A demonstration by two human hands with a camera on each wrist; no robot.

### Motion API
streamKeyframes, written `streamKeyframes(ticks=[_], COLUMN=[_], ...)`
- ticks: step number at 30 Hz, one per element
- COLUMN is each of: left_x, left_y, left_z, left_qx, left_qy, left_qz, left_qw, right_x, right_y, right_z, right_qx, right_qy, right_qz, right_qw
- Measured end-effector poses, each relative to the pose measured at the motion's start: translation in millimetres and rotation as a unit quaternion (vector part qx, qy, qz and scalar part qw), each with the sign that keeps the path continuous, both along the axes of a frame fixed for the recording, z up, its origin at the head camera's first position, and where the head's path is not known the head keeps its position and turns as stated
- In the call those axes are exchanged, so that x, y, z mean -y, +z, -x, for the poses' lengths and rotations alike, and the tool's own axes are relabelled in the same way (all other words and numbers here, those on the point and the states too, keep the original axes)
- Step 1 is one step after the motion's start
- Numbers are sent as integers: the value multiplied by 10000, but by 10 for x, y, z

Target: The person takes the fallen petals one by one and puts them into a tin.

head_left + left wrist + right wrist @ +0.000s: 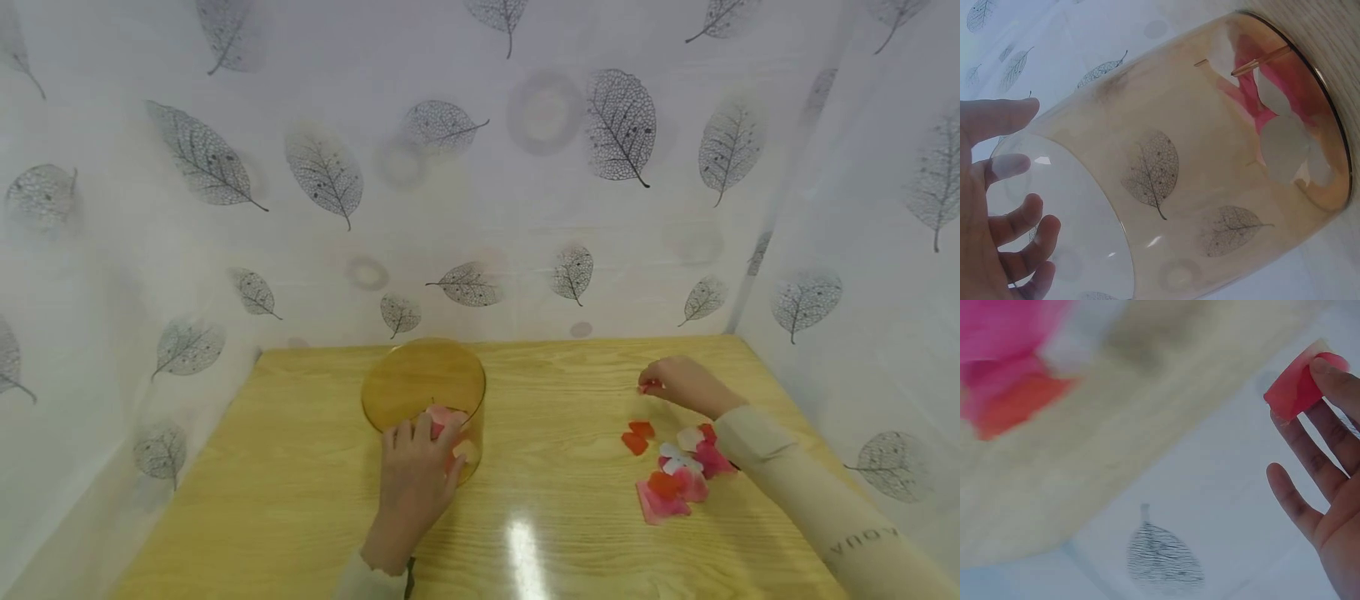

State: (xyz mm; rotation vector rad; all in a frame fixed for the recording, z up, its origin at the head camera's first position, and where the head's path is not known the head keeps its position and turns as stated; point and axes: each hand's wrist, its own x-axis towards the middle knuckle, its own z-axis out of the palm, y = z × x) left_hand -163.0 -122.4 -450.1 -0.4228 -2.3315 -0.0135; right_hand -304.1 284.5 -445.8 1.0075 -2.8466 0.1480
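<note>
My left hand (416, 475) lies against the near side of a see-through amber glass vase (423, 379), its fingers bent at the rim. In the left wrist view, the fingers show at the mouth of the vase (1172, 112). Pink, red and pale artificial petals (1285, 144) lie at the bottom of the vase. To the right, my right hand (686, 385) is raised above the table and pinches a pinkish-red artificial petal (1300, 381) between thumb and fingers. The other fingers of that hand are spread.
A loose pile of pink, white and orange petals (678, 475) lies on the wooden table (555, 433) below the right forearm. Two orange petals (636, 442) sit just left of it. Leaf-patterned sheeting (480, 200) rises behind and beside the table.
</note>
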Motion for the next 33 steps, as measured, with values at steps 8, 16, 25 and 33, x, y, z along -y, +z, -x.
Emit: streamKeyframes(ticks=[8, 16, 25, 33], left_x=[12, 9, -2, 1], left_y=[-10, -4, 18, 15], left_z=[-7, -17, -22, -11], left_qx=[84, 87, 328, 154], left_qy=[40, 82, 93, -8], left_qz=[16, 37, 7, -40], left_qw=[10000, 9999, 9994, 9999], right_x=[721, 1623, 2496, 3026], right_y=[670, 1030, 1034, 948], right_z=[37, -15, -126, -308], right_qx=[-474, -1000, -927, -858], right_qy=[446, 1334, 2109, 2630], right_qz=[408, 733, 671, 235], right_qw=[9970, 9833, 9708, 9607])
